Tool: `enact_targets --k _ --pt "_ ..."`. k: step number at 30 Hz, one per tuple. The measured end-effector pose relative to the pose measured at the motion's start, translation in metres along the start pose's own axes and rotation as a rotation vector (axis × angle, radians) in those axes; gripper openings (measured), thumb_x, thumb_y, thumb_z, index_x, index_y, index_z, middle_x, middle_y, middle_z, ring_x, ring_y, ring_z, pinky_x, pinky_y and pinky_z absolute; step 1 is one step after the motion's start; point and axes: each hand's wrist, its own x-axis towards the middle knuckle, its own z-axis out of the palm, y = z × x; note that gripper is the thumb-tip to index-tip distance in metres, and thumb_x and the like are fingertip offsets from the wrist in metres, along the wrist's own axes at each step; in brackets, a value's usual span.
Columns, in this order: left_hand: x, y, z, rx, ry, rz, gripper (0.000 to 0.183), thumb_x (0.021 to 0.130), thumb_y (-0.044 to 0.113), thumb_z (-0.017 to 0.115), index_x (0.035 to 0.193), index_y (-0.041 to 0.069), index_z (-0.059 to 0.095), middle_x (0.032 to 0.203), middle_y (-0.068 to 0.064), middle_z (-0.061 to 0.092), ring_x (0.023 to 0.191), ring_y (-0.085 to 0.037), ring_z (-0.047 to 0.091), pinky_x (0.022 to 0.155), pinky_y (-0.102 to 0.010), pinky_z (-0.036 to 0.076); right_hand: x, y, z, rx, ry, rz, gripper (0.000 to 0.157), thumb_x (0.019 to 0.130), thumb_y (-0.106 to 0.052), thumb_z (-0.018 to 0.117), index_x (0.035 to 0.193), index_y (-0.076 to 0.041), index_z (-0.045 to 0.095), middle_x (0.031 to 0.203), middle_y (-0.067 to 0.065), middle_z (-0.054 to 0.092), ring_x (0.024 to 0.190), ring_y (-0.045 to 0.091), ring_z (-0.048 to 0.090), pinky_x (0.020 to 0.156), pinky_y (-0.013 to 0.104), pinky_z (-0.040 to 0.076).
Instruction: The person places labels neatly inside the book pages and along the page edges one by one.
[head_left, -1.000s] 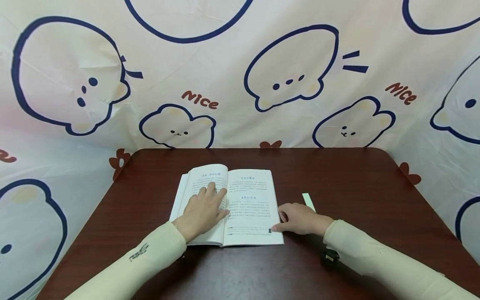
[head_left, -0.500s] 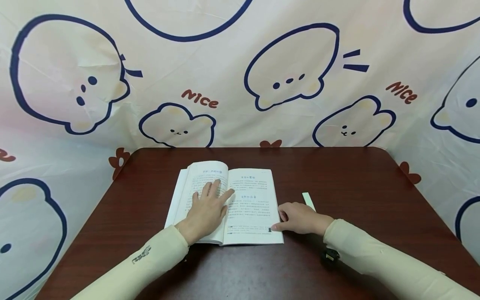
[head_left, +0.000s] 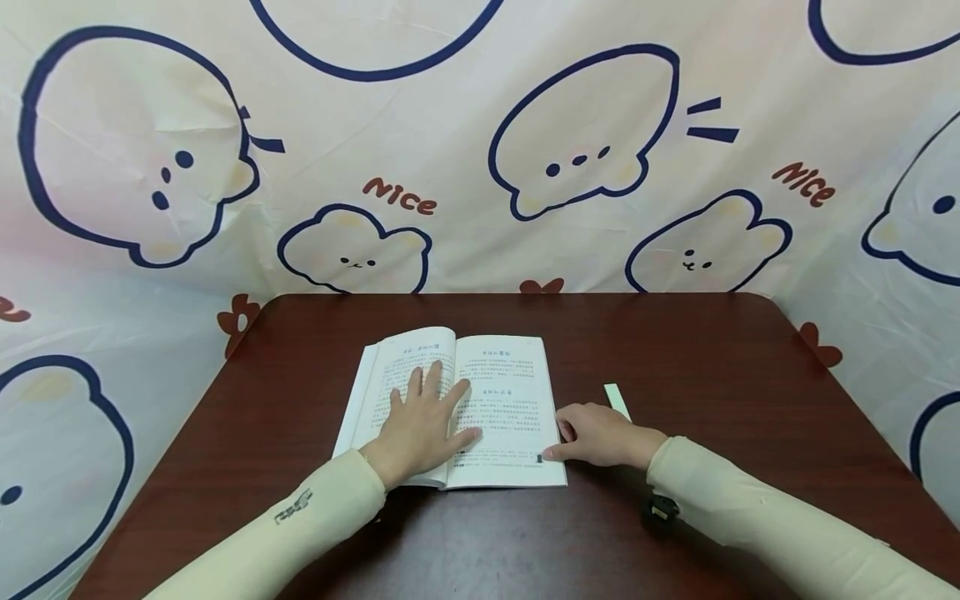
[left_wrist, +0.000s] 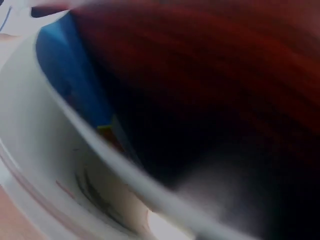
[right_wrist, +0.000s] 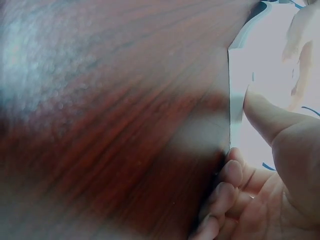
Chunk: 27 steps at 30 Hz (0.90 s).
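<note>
An open book (head_left: 501, 367) with printed text lies on the dark wooden table. My left hand (head_left: 418, 429) rests on it with fingers spread, mostly over the left page, the thumb crossing the fold onto the right page. At the book's right edge, my right hand (head_left: 600, 435) has its thumb on top of the lower page corner and its other fingers curled against the side. The right wrist view shows that thumb (right_wrist: 270, 117) on the white page edge, fingertips low beside it. A pale sleeve (left_wrist: 30, 110) fills much of the left wrist view, hiding the left hand.
A light green strip (head_left: 615, 398) lies on the table (head_left: 705, 358) just behind my right hand, partly covered by it. Behind the table hangs a pale cloth (head_left: 465, 150) with blue-outlined cartoon figures. A dark wrist device (head_left: 662, 510) sits under the right sleeve.
My left hand has shifted right across the book, its fingers spreading wider and its thumb reaching onto the right page. The left pages rose slightly, then settled. My right hand has stayed in place.
</note>
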Motion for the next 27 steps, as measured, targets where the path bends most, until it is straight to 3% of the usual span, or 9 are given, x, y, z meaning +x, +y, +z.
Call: enact_targets --k 8,14,22,27 --pt "-0.0014 -0.0045 0.0055 0.074 0.036 0.037 0.075 0.090 0.073 0.053 0.151 0.030 0.047 0.164 -0.027 0.025 0.148 -0.053 0.029 0.104 -0.077 0.035 -0.0006 -0.0008 -0.0008 0.003 -0.002 -0.007 0.043 0.085 -0.044 0.079 0.069 -0.017 0.050 0.056 -0.005 0.044 0.052 0.010 0.035 0.051 0.024 0.024" --pt "-0.0012 -0.0061 0.0058 0.106 0.031 0.056 0.075 0.089 0.074 0.053 0.150 0.029 0.048 0.163 -0.029 0.024 0.148 -0.053 0.029 0.103 -0.077 0.036 -0.0013 -0.0018 -0.0016 0.009 -0.001 -0.015 0.043 0.085 -0.043 0.079 0.068 -0.017 0.050 0.056 -0.006 0.044 0.052 0.009 0.035 0.051 0.023 0.024" --pt "0.0002 -0.0067 0.0044 0.157 0.079 0.084 0.078 0.087 0.074 0.056 0.149 0.027 0.050 0.164 -0.022 0.030 0.149 -0.053 0.028 0.103 -0.085 0.025 -0.0009 -0.0008 -0.0008 0.011 0.004 -0.026 0.043 0.085 -0.044 0.079 0.069 -0.017 0.050 0.057 -0.006 0.043 0.053 0.009 0.034 0.051 0.023 0.024" --pt "0.0005 -0.0051 0.0025 0.107 0.015 0.062 0.081 0.084 0.077 0.058 0.150 0.030 0.048 0.163 -0.027 0.027 0.146 -0.058 0.028 0.103 -0.085 0.024 -0.0018 -0.0007 -0.0006 0.009 0.009 -0.033 0.043 0.085 -0.043 0.080 0.069 -0.017 0.049 0.057 -0.007 0.043 0.053 0.008 0.034 0.051 0.023 0.024"
